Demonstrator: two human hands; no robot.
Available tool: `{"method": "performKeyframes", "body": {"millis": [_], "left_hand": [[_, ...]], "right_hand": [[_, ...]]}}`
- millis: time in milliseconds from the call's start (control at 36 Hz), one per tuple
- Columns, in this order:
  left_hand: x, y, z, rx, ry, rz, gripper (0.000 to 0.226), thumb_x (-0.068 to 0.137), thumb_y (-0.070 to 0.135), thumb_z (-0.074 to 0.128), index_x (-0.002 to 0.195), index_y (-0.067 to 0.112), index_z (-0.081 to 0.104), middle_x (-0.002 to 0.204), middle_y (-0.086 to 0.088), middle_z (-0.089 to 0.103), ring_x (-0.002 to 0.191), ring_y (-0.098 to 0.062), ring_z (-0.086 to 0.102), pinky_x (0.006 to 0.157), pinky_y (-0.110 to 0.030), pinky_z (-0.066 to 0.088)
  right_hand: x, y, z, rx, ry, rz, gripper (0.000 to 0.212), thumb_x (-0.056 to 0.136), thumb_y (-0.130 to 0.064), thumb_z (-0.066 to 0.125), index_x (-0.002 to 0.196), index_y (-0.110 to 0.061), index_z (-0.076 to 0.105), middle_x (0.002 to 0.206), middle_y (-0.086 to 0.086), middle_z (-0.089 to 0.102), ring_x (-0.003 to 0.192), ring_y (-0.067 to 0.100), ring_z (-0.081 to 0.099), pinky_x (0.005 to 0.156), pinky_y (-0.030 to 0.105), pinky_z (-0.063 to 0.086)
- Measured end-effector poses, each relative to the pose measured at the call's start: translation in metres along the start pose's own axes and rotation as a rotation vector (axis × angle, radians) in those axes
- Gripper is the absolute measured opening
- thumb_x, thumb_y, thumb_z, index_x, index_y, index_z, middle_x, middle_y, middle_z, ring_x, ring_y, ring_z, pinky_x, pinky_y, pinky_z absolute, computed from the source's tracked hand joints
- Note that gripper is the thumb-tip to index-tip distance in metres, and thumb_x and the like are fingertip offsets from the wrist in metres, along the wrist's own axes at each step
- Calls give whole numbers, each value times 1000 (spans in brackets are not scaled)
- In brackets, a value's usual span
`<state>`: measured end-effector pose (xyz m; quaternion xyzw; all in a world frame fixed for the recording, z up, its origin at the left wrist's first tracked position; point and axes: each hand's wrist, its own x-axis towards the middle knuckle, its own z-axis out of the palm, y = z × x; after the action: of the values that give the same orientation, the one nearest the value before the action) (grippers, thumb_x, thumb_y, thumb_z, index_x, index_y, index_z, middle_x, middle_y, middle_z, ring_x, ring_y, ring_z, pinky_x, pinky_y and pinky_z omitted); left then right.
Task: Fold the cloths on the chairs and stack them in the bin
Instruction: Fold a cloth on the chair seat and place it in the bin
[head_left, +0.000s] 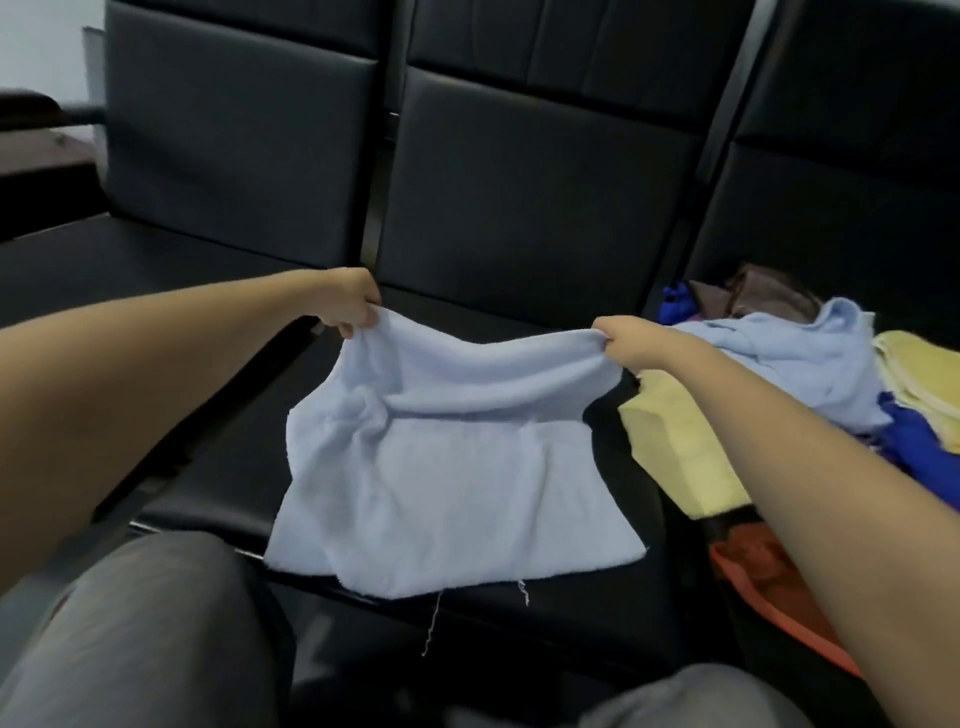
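– Surface and room: report.
– Black padded chairs (519, 208) stand in a row across the frame. The upholstery is matte, and the flat rectangular back panels have dark frame posts between them. A pale wall shows at upper left. My grey trousers (145, 623) fill the lower edge.

– Work item?
– One light blue cloth (441, 483), soft and napped, roughly rectangular, with raw edges. It lies on the middle seat (493, 322), centre of frame. Its lower half rests flat, and its lower edge overhangs the seat front, where two loose threads (431, 623) dangle. Its upper edge is raised off the seat and sags between my hands.

– Hand state?
– My left hand (350, 306), left of centre, is clenched on the cloth's upper left corner, fingers curled over bunched fabric. My right hand (623, 340), right of centre, grasps the upper right corner in the same manner. Both forearms are bare.

– Other items?
– Right seat: a crumpled pile.
  - A second light blue cloth (789, 358) lies on top.
  - A yellow cloth (670, 452) sits at the pile's left edge, just beside the held cloth.
  - A yellow towel (919, 374) lies at the right border, with a royal blue cloth (914, 447) below it.
  - A brown cloth (763, 296) lies at the back.
  - An orange item (769, 587) sits at lower right, below the seat edge. I cannot tell whether it is the bin.
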<state>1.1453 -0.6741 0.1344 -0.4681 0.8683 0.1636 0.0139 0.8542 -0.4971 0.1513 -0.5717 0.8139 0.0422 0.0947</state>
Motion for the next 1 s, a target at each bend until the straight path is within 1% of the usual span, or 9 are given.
{"method": "performKeyframes", "body": {"millis": [222, 306, 472, 528, 583, 667, 806, 889, 1000], "left_hand": [[-14, 32, -29, 49, -76, -14, 7, 91, 18, 54, 92, 12, 52, 72, -2, 58, 53, -13, 60, 42, -19, 35], [-10, 41, -34, -229, 121, -33, 1, 92, 9, 50, 93, 10, 51, 77, -9, 52, 50, -17, 51, 31, -15, 34], [1, 48, -71, -1321, 272, 22, 13, 92, -5, 51, 95, 7, 50, 90, -11, 54, 59, -17, 67, 51, -28, 56], [0, 60, -87, -1408, 469, 86, 23, 91, -4, 52, 81, 14, 42, 78, -8, 51, 58, -18, 62, 53, -32, 54], [0, 71, -100, -1375, 662, 126, 30, 88, 0, 55, 72, 18, 37, 70, -4, 48, 60, -14, 54, 55, -29, 48], [-4, 70, -107, -1203, 743, 164, 27, 84, 5, 54, 69, 20, 38, 69, 1, 44, 66, -13, 45, 60, -29, 45], [-14, 49, -88, -857, 733, 206, 29, 87, 11, 60, 67, 23, 41, 69, 7, 45, 62, -2, 40, 52, -12, 36], [-24, 35, -76, -753, 645, 214, 29, 87, 9, 63, 67, 21, 45, 70, 6, 48, 62, -1, 42, 46, -4, 35], [-50, 19, -81, -661, 279, 191, 21, 85, 2, 66, 74, 12, 52, 74, -3, 59, 63, -8, 59, 50, -7, 46]], "right_hand": [[-25, 0, -30, -165, -66, 211, 25, 81, 6, 47, 100, 0, 63, 87, 14, 66, 55, 21, 59, 51, 27, 44], [-22, 5, -36, -87, 129, 274, 12, 78, 4, 52, 75, -6, 59, 66, 9, 59, 57, 24, 55, 57, 30, 44], [0, 9, -57, 1130, 632, 302, 24, 90, 6, 45, 78, -16, 46, 89, 8, 50, 89, 31, 58, 70, 35, 55], [-2, 4, -71, 1157, 846, 320, 25, 88, 5, 39, 81, -19, 42, 81, -1, 45, 85, 20, 53, 77, 35, 53], [-10, -3, -84, 1084, 963, 294, 19, 90, 1, 33, 92, -16, 39, 76, -5, 39, 69, 11, 40, 61, 23, 39], [-14, -1, -97, 1006, 1052, 263, 21, 92, 0, 30, 87, -19, 37, 81, -3, 42, 74, 14, 41, 57, 24, 31], [-24, 12, -81, 865, 953, 251, 16, 91, -2, 40, 93, -15, 50, 93, 4, 50, 85, 17, 46, 61, 26, 37], [-27, 23, -67, 852, 879, 180, 16, 83, -5, 55, 74, -17, 53, 79, 0, 55, 82, 20, 52, 67, 36, 49], [-52, 31, -70, 766, 419, 49, 18, 83, -2, 65, 73, -12, 54, 74, 5, 52, 68, 17, 52, 43, 16, 45]]}}
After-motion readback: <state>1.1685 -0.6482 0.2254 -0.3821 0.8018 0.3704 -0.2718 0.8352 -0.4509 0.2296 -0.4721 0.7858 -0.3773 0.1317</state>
